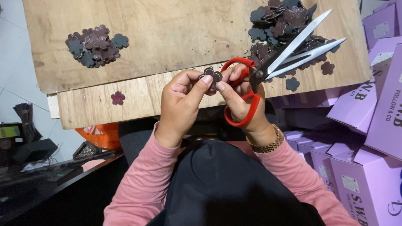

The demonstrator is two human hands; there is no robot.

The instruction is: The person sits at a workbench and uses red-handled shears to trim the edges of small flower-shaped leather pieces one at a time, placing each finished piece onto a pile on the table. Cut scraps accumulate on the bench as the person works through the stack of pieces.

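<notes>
Pink sleeves reach up from the bottom edge toward the wooden plank tabletop (167,33). Left hand (181,100) pinches a small dark flower-shaped cutout (210,75) between thumb and fingers (197,86), just above the tabletop's near edge. Right hand (242,94) touches the same cutout with its fingertips while its fingers pass through the red-handled steel scissors (268,67), blades parted. Two piles of dark flower cutouts (95,45) lie on the tabletop. Purple cardboard boxes (368,125) stack at the right.

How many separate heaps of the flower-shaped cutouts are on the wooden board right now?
2: one heap at the board's far left, one larger heap at far right, partly under the scissors. Loose singles lie apart.
</notes>
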